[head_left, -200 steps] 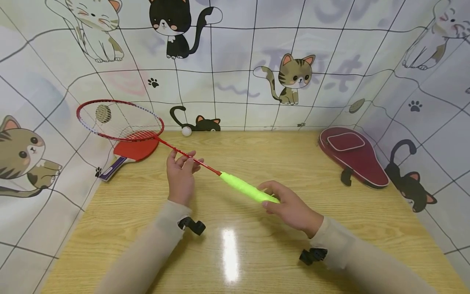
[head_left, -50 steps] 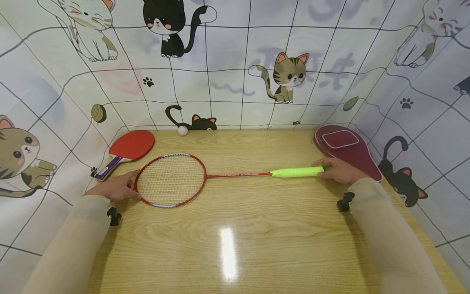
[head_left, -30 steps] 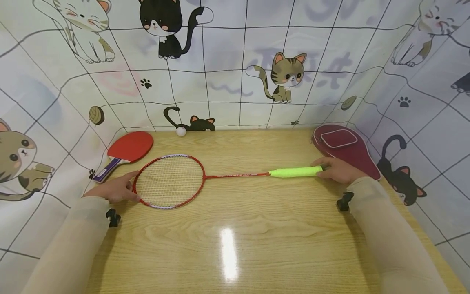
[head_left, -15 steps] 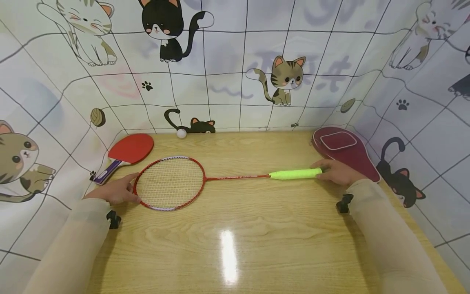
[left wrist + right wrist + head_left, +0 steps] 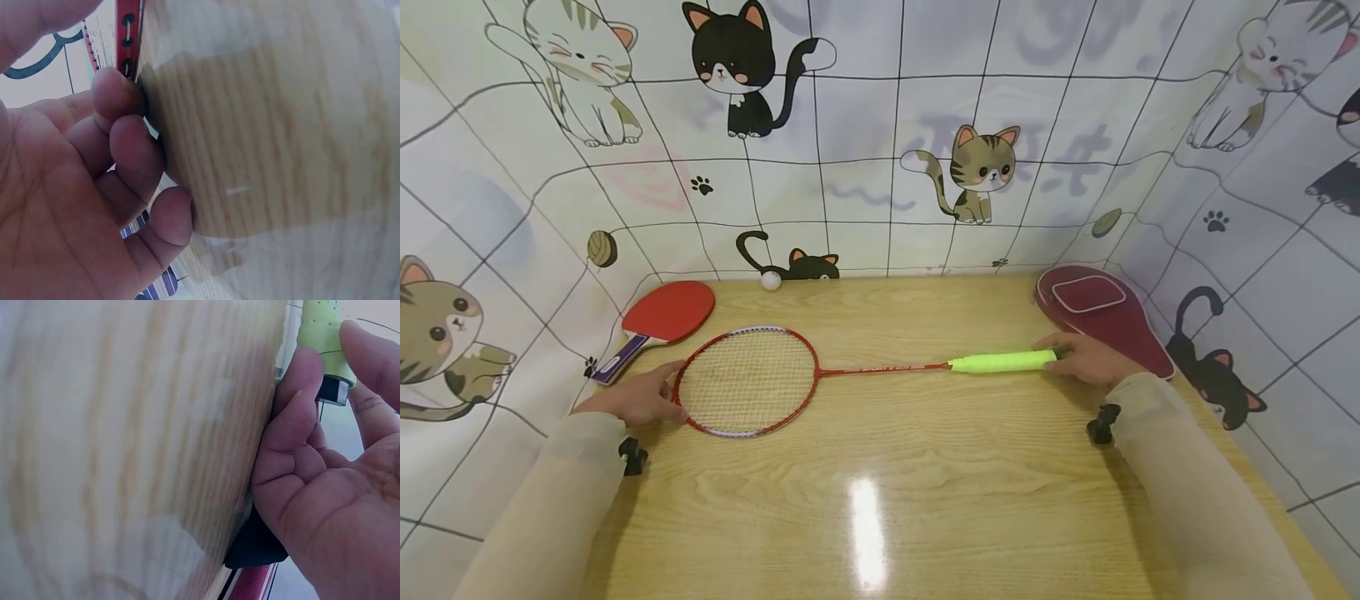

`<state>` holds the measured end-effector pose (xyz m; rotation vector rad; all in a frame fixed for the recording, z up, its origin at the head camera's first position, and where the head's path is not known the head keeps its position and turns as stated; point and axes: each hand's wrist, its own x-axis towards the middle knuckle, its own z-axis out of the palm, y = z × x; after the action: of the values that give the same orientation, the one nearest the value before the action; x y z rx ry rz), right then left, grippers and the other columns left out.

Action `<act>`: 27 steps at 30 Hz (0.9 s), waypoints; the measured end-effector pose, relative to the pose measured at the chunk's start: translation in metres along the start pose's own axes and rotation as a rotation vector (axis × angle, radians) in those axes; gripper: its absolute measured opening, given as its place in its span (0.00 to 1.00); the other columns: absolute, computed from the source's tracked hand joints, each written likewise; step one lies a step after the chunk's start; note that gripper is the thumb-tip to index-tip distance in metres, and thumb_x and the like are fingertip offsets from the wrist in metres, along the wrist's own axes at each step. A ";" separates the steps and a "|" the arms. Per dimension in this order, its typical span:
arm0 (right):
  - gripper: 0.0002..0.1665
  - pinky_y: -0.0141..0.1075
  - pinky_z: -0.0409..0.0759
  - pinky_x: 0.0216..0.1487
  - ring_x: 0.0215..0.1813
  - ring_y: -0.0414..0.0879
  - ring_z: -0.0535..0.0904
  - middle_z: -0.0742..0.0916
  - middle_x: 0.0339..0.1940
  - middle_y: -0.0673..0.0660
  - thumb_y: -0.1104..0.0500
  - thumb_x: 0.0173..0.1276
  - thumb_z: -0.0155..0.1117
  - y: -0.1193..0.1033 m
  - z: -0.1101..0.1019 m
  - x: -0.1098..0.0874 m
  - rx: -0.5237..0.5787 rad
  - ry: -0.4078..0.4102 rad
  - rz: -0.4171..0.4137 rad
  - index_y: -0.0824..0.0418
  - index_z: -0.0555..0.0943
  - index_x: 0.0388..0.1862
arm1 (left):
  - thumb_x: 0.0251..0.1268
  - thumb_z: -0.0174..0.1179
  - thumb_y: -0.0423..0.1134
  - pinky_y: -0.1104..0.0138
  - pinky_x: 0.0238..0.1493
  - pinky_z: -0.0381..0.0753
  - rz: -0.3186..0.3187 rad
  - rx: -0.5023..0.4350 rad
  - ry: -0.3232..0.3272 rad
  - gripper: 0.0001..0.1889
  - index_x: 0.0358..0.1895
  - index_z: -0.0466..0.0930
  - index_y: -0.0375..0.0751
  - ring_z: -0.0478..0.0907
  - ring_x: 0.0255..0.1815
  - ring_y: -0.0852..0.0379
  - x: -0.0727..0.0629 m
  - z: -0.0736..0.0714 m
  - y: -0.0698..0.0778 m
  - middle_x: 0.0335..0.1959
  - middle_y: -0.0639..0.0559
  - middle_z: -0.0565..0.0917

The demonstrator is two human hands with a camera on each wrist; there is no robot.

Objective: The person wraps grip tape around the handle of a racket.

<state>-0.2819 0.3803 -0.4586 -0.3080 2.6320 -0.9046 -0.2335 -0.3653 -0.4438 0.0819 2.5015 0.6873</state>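
A red badminton racket (image 5: 883, 369) lies flat across the wooden table, head to the left and lime-green grip (image 5: 1002, 361) to the right. My left hand (image 5: 636, 396) holds the far end of its head, thumb and fingers at the frame. In the left wrist view the red frame (image 5: 127, 37) passes between thumb and index finger, while the other fingers rest loosely curled by the tabletop. My right hand (image 5: 1090, 360) pinches the butt of the handle. The right wrist view shows thumb and index finger on either side of the green grip (image 5: 322, 328).
A red table tennis paddle (image 5: 670, 310) lies at the back left, just behind my left hand. A white ball (image 5: 771, 281) sits against the back wall. Beyond my right hand is a dark red paddle case (image 5: 1097, 308). Cat-print walls border the table (image 5: 775, 517).
Earlier the racket was raised at a slant, left hand at the shaft and right at the grip. Now it lies on the table, held at both ends. Lately only the view has tilted slightly.
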 end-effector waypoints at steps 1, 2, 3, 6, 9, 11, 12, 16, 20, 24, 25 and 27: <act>0.30 0.49 0.70 0.57 0.57 0.57 0.72 0.80 0.64 0.66 0.52 0.74 0.71 0.000 0.001 0.000 0.009 -0.001 0.004 0.59 0.78 0.71 | 0.62 0.76 0.48 0.61 0.35 0.70 0.005 0.005 0.005 0.60 0.84 0.40 0.29 0.70 0.41 0.48 0.000 0.000 0.000 0.41 0.43 0.73; 0.30 0.50 0.70 0.59 0.59 0.58 0.72 0.80 0.65 0.66 0.52 0.74 0.71 0.001 0.002 0.001 0.021 -0.001 0.009 0.59 0.78 0.71 | 0.62 0.76 0.48 0.61 0.34 0.70 0.002 0.002 0.010 0.60 0.84 0.41 0.30 0.70 0.40 0.49 -0.001 0.000 0.000 0.40 0.44 0.73; 0.30 0.52 0.70 0.61 0.61 0.59 0.71 0.79 0.67 0.67 0.52 0.74 0.70 0.002 0.002 0.000 0.037 -0.003 0.014 0.59 0.78 0.72 | 0.62 0.76 0.48 0.61 0.34 0.70 0.005 0.001 0.013 0.60 0.84 0.41 0.29 0.70 0.40 0.49 -0.001 0.001 0.000 0.39 0.44 0.73; 0.30 0.59 0.67 0.68 0.70 0.63 0.68 0.76 0.73 0.69 0.53 0.75 0.70 0.003 0.002 -0.001 0.053 0.002 0.024 0.59 0.77 0.73 | 0.63 0.75 0.46 0.61 0.33 0.69 0.025 -0.001 0.017 0.59 0.83 0.41 0.27 0.70 0.38 0.49 -0.003 0.001 0.003 0.37 0.45 0.74; 0.31 0.58 0.71 0.68 0.70 0.63 0.70 0.77 0.73 0.69 0.54 0.75 0.69 0.004 0.000 -0.004 0.010 0.026 0.002 0.62 0.77 0.73 | 0.64 0.74 0.44 0.61 0.34 0.70 0.038 -0.005 0.017 0.58 0.83 0.41 0.26 0.71 0.37 0.50 -0.004 0.000 0.006 0.36 0.45 0.74; 0.31 0.51 0.76 0.63 0.67 0.61 0.75 0.79 0.70 0.70 0.55 0.74 0.70 0.005 -0.002 -0.006 -0.019 0.049 -0.016 0.64 0.77 0.72 | 0.64 0.74 0.44 0.61 0.34 0.70 0.039 0.000 0.020 0.58 0.83 0.41 0.25 0.71 0.37 0.50 -0.005 -0.001 0.007 0.37 0.45 0.74; 0.31 0.47 0.78 0.61 0.64 0.59 0.77 0.80 0.68 0.71 0.56 0.74 0.70 0.005 -0.003 -0.007 0.002 0.053 -0.013 0.65 0.77 0.72 | 0.64 0.74 0.44 0.61 0.34 0.71 0.040 -0.001 0.021 0.57 0.83 0.41 0.25 0.71 0.37 0.50 -0.005 -0.001 0.008 0.37 0.45 0.75; 0.30 0.32 0.81 0.52 0.57 0.51 0.81 0.82 0.64 0.73 0.60 0.74 0.69 0.007 -0.005 -0.009 0.082 0.061 0.011 0.69 0.75 0.71 | 0.64 0.74 0.44 0.61 0.33 0.71 0.038 0.004 0.023 0.57 0.83 0.41 0.26 0.71 0.37 0.50 -0.003 -0.002 0.010 0.38 0.45 0.75; 0.29 0.30 0.84 0.48 0.50 0.45 0.84 0.82 0.60 0.74 0.64 0.75 0.67 0.007 -0.004 -0.009 0.177 0.058 0.046 0.72 0.73 0.72 | 0.63 0.75 0.45 0.60 0.36 0.71 0.018 0.021 0.027 0.58 0.83 0.41 0.26 0.72 0.40 0.49 -0.002 -0.004 0.011 0.40 0.44 0.76; 0.29 0.32 0.87 0.47 0.47 0.43 0.86 0.81 0.59 0.75 0.67 0.76 0.64 0.005 -0.002 -0.009 0.249 0.049 0.083 0.74 0.71 0.73 | 0.62 0.75 0.48 0.59 0.40 0.73 0.002 0.032 0.028 0.59 0.83 0.42 0.27 0.73 0.45 0.45 -0.001 -0.006 0.010 0.43 0.40 0.77; 0.29 0.33 0.87 0.47 0.47 0.44 0.86 0.81 0.58 0.75 0.67 0.76 0.64 0.004 -0.002 -0.008 0.249 0.045 0.086 0.74 0.71 0.73 | 0.63 0.75 0.49 0.58 0.42 0.75 0.002 0.036 0.028 0.59 0.83 0.42 0.26 0.74 0.46 0.44 -0.001 -0.006 0.009 0.45 0.38 0.78; 0.30 0.34 0.86 0.47 0.47 0.45 0.86 0.82 0.58 0.73 0.66 0.76 0.64 0.002 -0.004 -0.009 0.233 0.035 0.093 0.73 0.70 0.74 | 0.65 0.73 0.51 0.55 0.45 0.79 0.008 0.045 0.030 0.58 0.83 0.42 0.26 0.76 0.49 0.41 -0.001 -0.007 0.006 0.50 0.33 0.80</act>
<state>-0.2754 0.3871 -0.4551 -0.1114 2.5152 -1.1794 -0.2368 -0.3632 -0.4347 0.0990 2.5475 0.6402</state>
